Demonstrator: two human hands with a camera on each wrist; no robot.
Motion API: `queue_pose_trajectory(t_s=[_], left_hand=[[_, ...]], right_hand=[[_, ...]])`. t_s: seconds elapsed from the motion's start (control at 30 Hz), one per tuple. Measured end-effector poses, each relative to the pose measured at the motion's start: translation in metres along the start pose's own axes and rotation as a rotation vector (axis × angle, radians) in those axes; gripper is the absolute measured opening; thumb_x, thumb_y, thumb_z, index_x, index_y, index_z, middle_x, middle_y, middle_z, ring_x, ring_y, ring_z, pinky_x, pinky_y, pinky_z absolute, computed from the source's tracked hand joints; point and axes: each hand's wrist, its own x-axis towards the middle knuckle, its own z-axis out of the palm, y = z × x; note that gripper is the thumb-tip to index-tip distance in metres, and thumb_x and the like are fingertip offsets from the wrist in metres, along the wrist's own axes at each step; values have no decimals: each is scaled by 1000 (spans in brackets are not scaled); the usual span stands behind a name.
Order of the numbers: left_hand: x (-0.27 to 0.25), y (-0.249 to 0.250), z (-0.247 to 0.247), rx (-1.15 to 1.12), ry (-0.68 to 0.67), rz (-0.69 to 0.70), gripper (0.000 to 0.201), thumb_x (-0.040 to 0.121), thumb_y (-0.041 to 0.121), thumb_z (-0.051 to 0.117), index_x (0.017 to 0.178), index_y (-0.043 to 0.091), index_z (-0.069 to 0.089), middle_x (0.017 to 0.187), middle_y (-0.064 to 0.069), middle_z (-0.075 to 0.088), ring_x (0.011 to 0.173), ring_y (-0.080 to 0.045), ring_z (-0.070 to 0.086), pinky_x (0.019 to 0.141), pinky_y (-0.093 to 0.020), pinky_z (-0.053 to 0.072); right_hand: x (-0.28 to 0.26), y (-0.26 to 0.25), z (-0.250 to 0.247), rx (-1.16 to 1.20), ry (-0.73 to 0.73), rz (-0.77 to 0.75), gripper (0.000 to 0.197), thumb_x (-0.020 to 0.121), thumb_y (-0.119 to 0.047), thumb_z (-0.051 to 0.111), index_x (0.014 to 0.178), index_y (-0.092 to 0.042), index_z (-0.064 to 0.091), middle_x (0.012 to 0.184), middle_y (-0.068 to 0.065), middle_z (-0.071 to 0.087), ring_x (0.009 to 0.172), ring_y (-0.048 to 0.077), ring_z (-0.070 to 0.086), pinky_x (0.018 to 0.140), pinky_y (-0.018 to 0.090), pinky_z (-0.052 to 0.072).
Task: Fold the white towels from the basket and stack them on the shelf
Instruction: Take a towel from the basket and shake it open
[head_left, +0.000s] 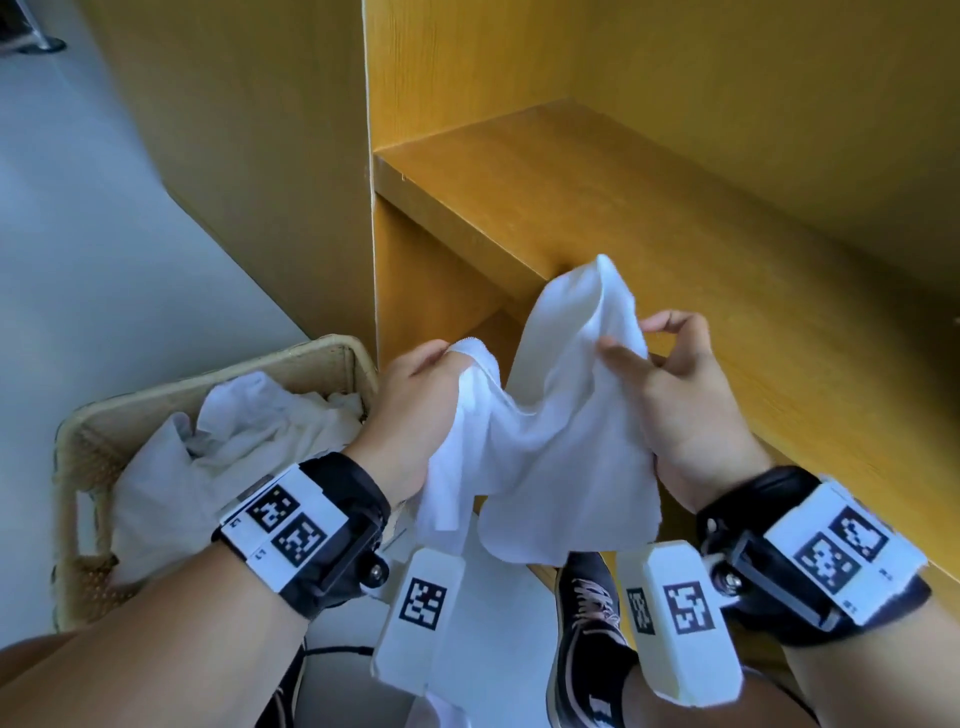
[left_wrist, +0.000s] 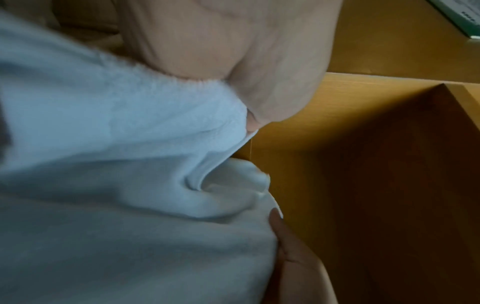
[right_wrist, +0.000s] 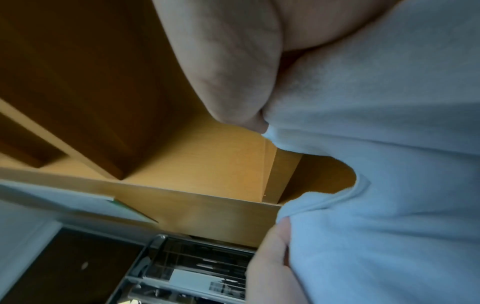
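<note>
A white towel (head_left: 545, 431) hangs crumpled in the air between both hands, in front of the wooden shelf (head_left: 649, 208). My left hand (head_left: 415, 395) grips the towel's left edge, fingers curled round the cloth (left_wrist: 130, 144). My right hand (head_left: 670, 374) pinches the right edge between thumb and fingers, and the cloth (right_wrist: 376, 144) fills that wrist view. The towel's upper fold rises to the shelf board's front edge. A wicker basket (head_left: 83, 467) at lower left holds more white towels (head_left: 244, 431) in a loose heap.
The shelf board is bare wood, with an upright side panel (head_left: 369, 182) at its left. A lower compartment (head_left: 431, 291) opens under the board. Grey floor (head_left: 78, 234) lies to the left. A dark shoe (head_left: 587, 623) shows below the towel.
</note>
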Motion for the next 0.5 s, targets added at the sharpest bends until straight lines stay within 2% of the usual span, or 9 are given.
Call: queue_pose_trajectory(t_s=[0.07,0.1,0.17,0.23,0.33,0.37,0.4,0.47,0.5], left_hand=[[-1,5,2,-48,-24,-24,16,71,33,64,60,40,72,73,8,62,89,-22,57,87,-40,45],[-2,8,2,-74,-39,-22,17,70,32,66,59,43,73,69,12,63,88,-21,59,86,-39,46],[-1,11,0,-117,-73,-19,15,69,31,70,59,41,73,75,6,62,87,-20,58,85,-40,43],[-2,14,-1,-135,-124,-12,14,70,29,72,61,39,73,83,-1,58,86,-20,55,84,-39,39],[-4,14,-1,-115,-211,9,9,75,29,73,66,31,73,74,-3,56,76,-19,54,74,-35,39],[-5,14,-1,-101,-244,26,10,78,29,73,68,27,72,71,-3,54,73,-20,52,70,-35,37],[-6,14,-1,-87,-266,43,12,80,29,72,69,23,70,70,-4,53,73,-21,50,69,-35,36],[-7,15,-1,-64,-287,70,14,81,28,72,72,18,70,75,-9,52,76,-23,48,71,-38,36],[-7,15,-2,-55,-293,83,17,82,28,72,77,12,71,78,-12,51,77,-24,48,72,-40,35]], right_hand=[[0,2,0,-79,-60,-46,29,101,-29,69,103,-47,46,80,15,55,62,31,48,53,46,45],[-1,3,0,-116,-103,-59,29,103,-26,67,105,-47,46,73,12,50,55,26,42,49,35,40],[-2,7,2,-182,-180,-72,29,104,-20,66,113,-42,48,62,3,44,45,18,35,41,21,32],[-4,11,7,-251,-246,-76,38,101,-15,69,120,-42,51,66,0,47,49,14,36,44,23,34],[-8,12,15,-343,-322,-82,53,91,-21,80,126,-52,54,80,13,54,62,27,46,57,39,44],[-10,11,18,-369,-345,-81,54,88,-26,83,126,-53,57,84,14,61,66,31,53,62,43,50],[-11,11,20,-403,-371,-81,54,85,-32,86,127,-52,59,91,10,69,76,32,62,70,45,55],[-13,11,22,-487,-430,-81,47,83,-42,86,125,-47,66,100,-6,75,95,20,70,85,46,59],[-14,11,24,-513,-453,-85,39,85,-43,84,121,-42,70,101,-8,76,95,17,71,86,48,59]])
